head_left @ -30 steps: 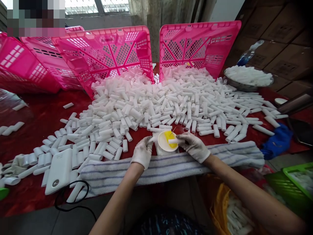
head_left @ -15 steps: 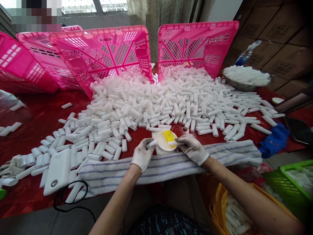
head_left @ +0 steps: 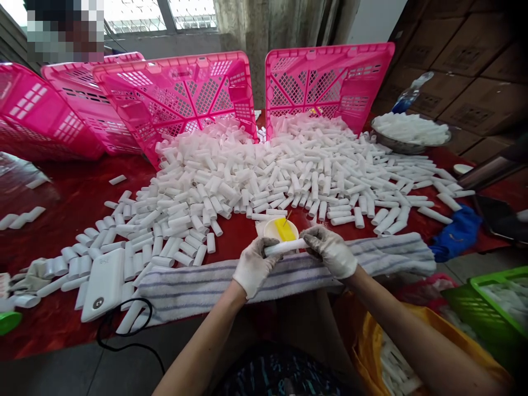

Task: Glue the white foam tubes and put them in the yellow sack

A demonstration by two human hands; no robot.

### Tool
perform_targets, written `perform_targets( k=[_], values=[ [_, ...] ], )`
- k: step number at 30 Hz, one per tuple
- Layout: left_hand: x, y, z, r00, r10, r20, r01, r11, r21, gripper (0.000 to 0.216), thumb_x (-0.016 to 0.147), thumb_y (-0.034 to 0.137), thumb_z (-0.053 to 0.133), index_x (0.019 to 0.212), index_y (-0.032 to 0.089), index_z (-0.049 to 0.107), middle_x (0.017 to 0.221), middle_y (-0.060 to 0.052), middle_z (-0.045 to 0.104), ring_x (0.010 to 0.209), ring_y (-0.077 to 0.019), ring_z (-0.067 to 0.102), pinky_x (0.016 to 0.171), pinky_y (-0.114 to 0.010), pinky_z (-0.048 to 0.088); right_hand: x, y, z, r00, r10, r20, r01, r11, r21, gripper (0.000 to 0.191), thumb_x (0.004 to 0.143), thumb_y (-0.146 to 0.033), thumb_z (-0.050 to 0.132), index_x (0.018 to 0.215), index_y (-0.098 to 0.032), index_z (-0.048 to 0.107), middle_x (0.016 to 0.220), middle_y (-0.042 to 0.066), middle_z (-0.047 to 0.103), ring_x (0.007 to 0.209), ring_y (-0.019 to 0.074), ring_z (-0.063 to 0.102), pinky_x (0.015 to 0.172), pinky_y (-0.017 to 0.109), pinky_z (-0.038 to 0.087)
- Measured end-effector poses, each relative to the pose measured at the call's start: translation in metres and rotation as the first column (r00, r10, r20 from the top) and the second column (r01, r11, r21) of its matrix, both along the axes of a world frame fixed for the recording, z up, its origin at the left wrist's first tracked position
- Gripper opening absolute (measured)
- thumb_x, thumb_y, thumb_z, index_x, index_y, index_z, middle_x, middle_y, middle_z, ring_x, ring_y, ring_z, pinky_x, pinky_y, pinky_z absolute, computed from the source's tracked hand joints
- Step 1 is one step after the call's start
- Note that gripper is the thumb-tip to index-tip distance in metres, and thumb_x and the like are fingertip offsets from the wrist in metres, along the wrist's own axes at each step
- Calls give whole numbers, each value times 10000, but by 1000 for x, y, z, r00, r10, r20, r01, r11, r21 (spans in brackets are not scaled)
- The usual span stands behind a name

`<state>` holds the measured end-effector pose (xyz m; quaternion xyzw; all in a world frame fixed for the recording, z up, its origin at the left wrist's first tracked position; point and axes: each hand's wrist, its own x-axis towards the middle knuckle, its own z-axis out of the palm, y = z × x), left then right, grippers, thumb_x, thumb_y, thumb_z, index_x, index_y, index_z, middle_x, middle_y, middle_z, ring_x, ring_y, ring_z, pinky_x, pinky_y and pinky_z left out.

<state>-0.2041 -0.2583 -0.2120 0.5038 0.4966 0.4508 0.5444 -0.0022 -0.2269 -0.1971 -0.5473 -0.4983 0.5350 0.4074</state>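
Both my hands wear white gloves and meet over a striped towel (head_left: 371,264) at the table's near edge. My left hand (head_left: 253,265) and my right hand (head_left: 330,250) each pinch one end of a white tube (head_left: 285,247), which now looks like one long piece held level between them. Just behind it sits a small white cup (head_left: 275,226) with a yellow sponge (head_left: 285,229) and a thin stick in it. A big heap of short white tubes (head_left: 280,170) covers the red table (head_left: 70,198) beyond.
Pink crates (head_left: 181,99) lie tipped on their sides at the back. A white power bank (head_left: 103,283) with a black cable lies at the left. A metal bowl of tubes (head_left: 408,135), a blue cloth (head_left: 456,234) and a green basket (head_left: 499,297) are at the right.
My hands drew back from the cup toward me and came together. The two short tubes, one in each hand, are now end to end as one long piece.
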Motion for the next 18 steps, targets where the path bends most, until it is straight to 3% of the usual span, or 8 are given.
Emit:
perform_targets(
  k=[2,5,7,10,11,15,16,18],
  values=[
    [0,-4,7,999,-21,-40,21,1000,22,323,747,306,690,1012,154,586,940,-47,665,822,-137,636,768,-256,517,-1,-4,6,997,13,80,-18,998,67,492,690,-646,665,762,-163,599,538,-31,483,458,81,389,400,214,303],
    [-1,-9,24,963,-148,-225,146,989,-27,308,852,452,556,938,162,610,765,-14,638,662,-125,586,628,-233,472,-2,-17,19,962,28,273,-117,941,317,349,807,-522,602,755,-177,610,615,15,569,516,111,477,451,234,375],
    [3,-12,33,909,-230,-347,214,973,-85,415,920,502,397,783,172,608,656,-9,598,601,-131,547,593,-238,437,-3,-27,23,869,43,493,-323,804,500,264,852,-396,556,689,-193,597,614,24,580,542,121,498,491,244,378],
    [22,-19,38,861,-240,-449,207,971,-122,472,948,432,299,635,184,551,626,-43,593,594,-158,543,615,-268,435,-7,-39,20,706,-104,700,-539,563,627,288,854,-269,506,575,-200,526,544,20,528,524,125,472,514,270,332],
    [30,-22,38,850,-210,-482,170,977,-126,472,947,407,286,623,185,547,629,-59,599,597,-170,548,621,-282,437,-9,-42,18,700,-170,694,-523,539,660,286,860,-247,491,578,-200,517,541,20,523,519,127,471,519,275,327],
    [54,-31,31,843,-24,-538,4,999,-38,458,944,396,291,708,183,621,659,-96,632,644,-202,584,655,-304,449,-6,-51,14,737,-348,579,-267,637,723,291,906,-198,421,622,-210,484,525,6,495,476,124,453,510,277,328],
    [56,-32,30,858,-32,-513,21,999,-27,443,940,408,313,728,185,632,649,-90,630,642,-199,587,650,-295,449,-2,-53,17,732,-355,582,-271,632,726,299,906,-189,411,614,-215,467,515,4,484,469,126,445,504,280,323],
    [56,-34,29,891,-148,-429,133,989,-65,446,932,452,343,714,191,630,576,-62,594,584,-182,567,599,-272,438,9,-57,24,693,-324,644,-408,560,721,305,887,-187,412,586,-223,450,503,8,475,465,135,434,494,294,306]
  ],
)
